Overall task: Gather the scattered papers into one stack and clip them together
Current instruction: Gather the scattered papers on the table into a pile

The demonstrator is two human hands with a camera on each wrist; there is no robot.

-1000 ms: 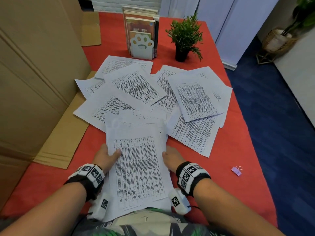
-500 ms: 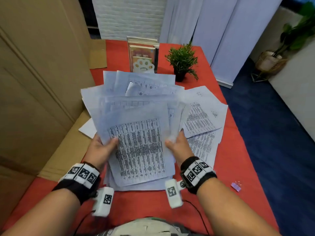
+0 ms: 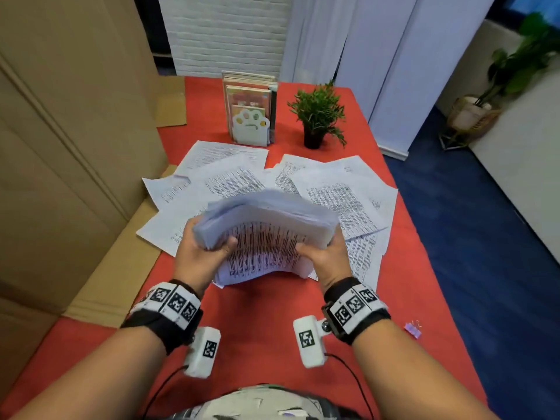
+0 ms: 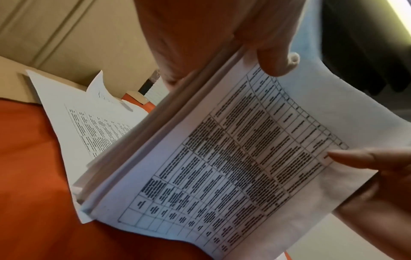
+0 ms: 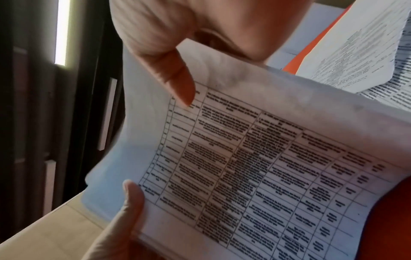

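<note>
I hold a stack of printed papers [image 3: 266, 234] upright over the red table, its lower edge near the cloth. My left hand [image 3: 203, 247] grips the stack's left edge, thumb on the front sheet. My right hand [image 3: 324, 253] grips the right edge the same way. The wrist views show the stack [image 4: 233, 158] [image 5: 255, 167] close up, with thumbs pressed on the printed table. Several loose papers [image 3: 342, 192] lie scattered on the table behind the stack. A small pink binder clip [image 3: 413, 329] lies at the table's right edge.
A book holder with a paw-shaped front [image 3: 251, 112] and a small potted plant [image 3: 318, 116] stand at the far end of the red table [image 3: 266, 328]. Cardboard boxes [image 3: 60, 147] line the left side. Blue floor lies to the right.
Both hands lifted the gathered sheets off the table and squared them from a fanned spread into a compact upright stack. The head view has tilted up.
</note>
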